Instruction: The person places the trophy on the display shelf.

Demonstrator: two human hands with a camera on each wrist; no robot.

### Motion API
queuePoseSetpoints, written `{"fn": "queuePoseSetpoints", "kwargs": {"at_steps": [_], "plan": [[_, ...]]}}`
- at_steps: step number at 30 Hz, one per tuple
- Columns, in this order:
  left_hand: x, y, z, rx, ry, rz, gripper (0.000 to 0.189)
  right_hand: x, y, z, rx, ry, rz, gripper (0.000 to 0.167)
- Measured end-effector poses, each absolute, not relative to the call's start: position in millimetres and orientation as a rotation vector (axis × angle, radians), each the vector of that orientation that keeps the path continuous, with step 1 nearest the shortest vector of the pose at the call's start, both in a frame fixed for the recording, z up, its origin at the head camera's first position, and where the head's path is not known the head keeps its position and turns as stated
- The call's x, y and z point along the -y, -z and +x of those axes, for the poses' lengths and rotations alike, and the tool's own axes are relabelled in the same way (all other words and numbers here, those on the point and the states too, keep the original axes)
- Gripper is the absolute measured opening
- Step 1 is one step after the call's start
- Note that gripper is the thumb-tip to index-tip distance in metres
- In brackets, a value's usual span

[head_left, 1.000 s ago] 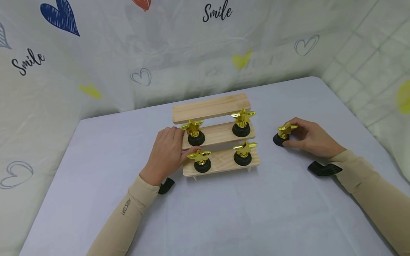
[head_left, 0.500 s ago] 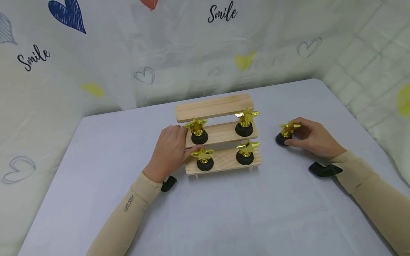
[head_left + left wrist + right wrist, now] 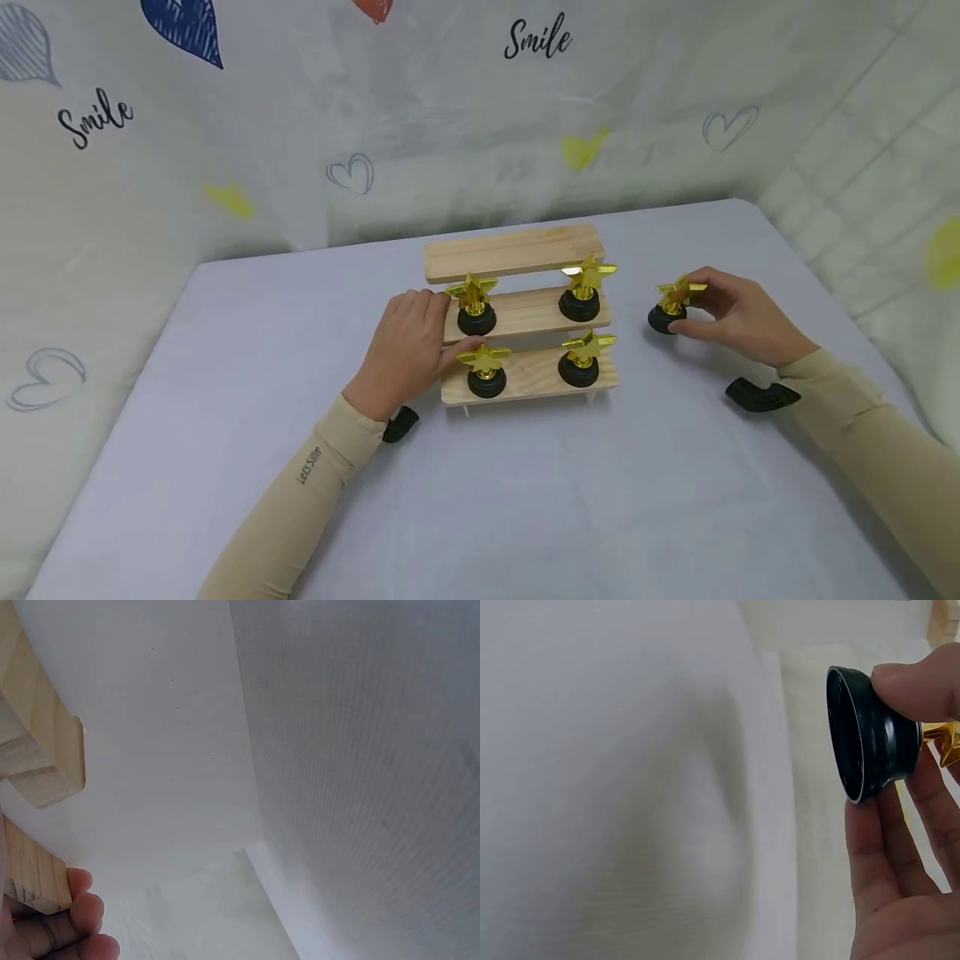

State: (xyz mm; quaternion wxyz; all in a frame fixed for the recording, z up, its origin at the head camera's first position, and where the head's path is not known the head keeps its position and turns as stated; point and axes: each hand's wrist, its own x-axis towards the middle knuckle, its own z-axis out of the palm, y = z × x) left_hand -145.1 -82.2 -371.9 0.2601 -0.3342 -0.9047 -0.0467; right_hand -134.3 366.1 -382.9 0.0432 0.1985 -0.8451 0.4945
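A three-tier wooden display shelf (image 3: 528,312) stands mid-table. My left hand (image 3: 405,346) grips its left end; in the left wrist view, curled fingers (image 3: 88,911) wrap a board end. Two gold star trophies with black bases, left (image 3: 476,318) and right (image 3: 580,304), stand on the middle board. The front board (image 3: 532,375) bears another pair, left (image 3: 486,382) and right (image 3: 579,369). Right of the shelf, my right hand (image 3: 735,321) pinches a fifth such trophy (image 3: 666,318) by its black base. The right wrist view shows this base's (image 3: 885,742) hollow underside, raised off the table.
The top board (image 3: 517,252) at the back bears nothing. A white cloth covers the table (image 3: 570,492), whose far edge meets a printed backdrop (image 3: 450,108). Each wrist carries a black device, such as the right one (image 3: 761,395).
My right hand has lifted the trophy slightly off the table. The left hand keeps its grip on the shelf. The whole head view has shifted a little.
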Motion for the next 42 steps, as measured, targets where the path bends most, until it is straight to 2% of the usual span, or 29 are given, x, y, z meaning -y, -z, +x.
{"fn": "queuePoseSetpoints", "kwargs": {"at_steps": [13,25,42], "plan": [[84,367,-143,2.443,0.146,-0.906,0.085,-347,331,-138,2.556,-1.373,0.683,0.048],[84,367,-143,2.449,0.132,-0.898,0.083,-335,304,-146,2.431,-1.566,0.844,0.049],[84,366,-143,2.487,0.115,-0.883,0.065,-308,268,-156,2.497,-1.371,0.859,0.054]]}}
